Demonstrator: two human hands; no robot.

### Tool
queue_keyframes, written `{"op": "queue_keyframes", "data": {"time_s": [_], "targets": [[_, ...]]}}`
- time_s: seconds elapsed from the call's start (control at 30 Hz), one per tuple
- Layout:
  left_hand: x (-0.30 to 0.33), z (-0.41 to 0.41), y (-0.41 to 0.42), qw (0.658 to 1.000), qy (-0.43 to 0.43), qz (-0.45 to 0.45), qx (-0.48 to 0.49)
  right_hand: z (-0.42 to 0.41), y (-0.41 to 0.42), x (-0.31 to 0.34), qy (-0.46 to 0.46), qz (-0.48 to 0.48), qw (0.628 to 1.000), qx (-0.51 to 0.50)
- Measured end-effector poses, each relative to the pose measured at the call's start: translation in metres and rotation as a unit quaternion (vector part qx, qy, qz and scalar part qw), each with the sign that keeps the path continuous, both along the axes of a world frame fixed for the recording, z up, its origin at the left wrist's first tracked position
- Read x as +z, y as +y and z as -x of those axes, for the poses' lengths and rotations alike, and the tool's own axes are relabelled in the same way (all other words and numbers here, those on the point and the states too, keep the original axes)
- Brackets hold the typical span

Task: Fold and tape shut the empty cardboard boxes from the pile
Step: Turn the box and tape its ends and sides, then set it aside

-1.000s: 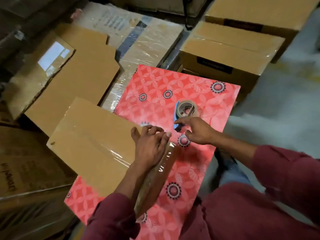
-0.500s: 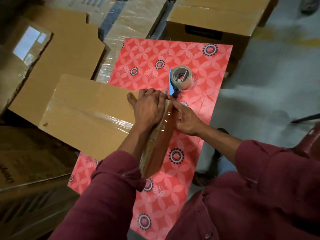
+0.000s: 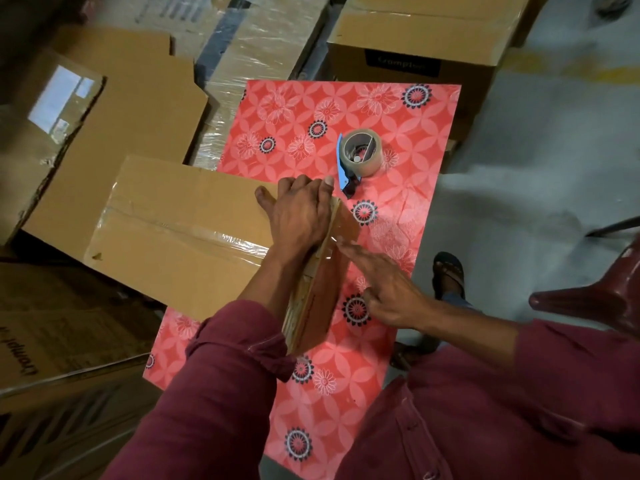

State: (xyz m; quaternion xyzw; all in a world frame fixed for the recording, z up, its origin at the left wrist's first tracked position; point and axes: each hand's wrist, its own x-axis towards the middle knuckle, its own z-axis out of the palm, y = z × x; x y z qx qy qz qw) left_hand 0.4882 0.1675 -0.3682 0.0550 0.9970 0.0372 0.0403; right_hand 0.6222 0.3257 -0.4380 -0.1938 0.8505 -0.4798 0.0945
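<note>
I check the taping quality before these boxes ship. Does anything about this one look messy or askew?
Yes. The clear tape along the top seam of the cardboard box is wrinkled and bunched rather than flat, worst just left of the left hand. Nothing else stands out; the tape dispenser lies on the red patterned table.

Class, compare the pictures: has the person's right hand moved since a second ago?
Yes. The right hand has left the tape dispenser and drawn back towards the person, now pressing tape on the box end.
</note>
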Motion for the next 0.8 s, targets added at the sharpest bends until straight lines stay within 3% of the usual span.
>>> {"op": "queue_keyframes", "data": {"time_s": [0.07,0.13,0.2,0.33,0.53,0.8], "targets": [[0.000,0.000,-0.001,1.000,-0.002,-0.002,-0.001,0.004,0.011,0.014,-0.064,0.062,0.993,-0.073],[0.001,0.001,0.000,1.000,-0.007,-0.003,0.002,0.030,0.016,0.033,-0.146,0.138,0.966,-0.164],[0.002,0.000,0.001,1.000,-0.009,-0.008,0.004,0.065,0.017,0.047,-0.173,0.224,0.937,-0.203],[0.003,0.000,-0.002,1.000,-0.012,-0.028,-0.001,0.120,0.014,0.060,-0.191,0.239,0.945,-0.112],[0.003,-0.001,-0.001,0.999,-0.011,-0.050,0.006,0.133,0.018,0.023,-0.191,0.244,0.951,-0.014],[-0.002,-0.002,0.001,0.997,0.022,-0.067,0.021,0.170,0.036,0.030,-0.134,0.131,0.974,0.124]]}}
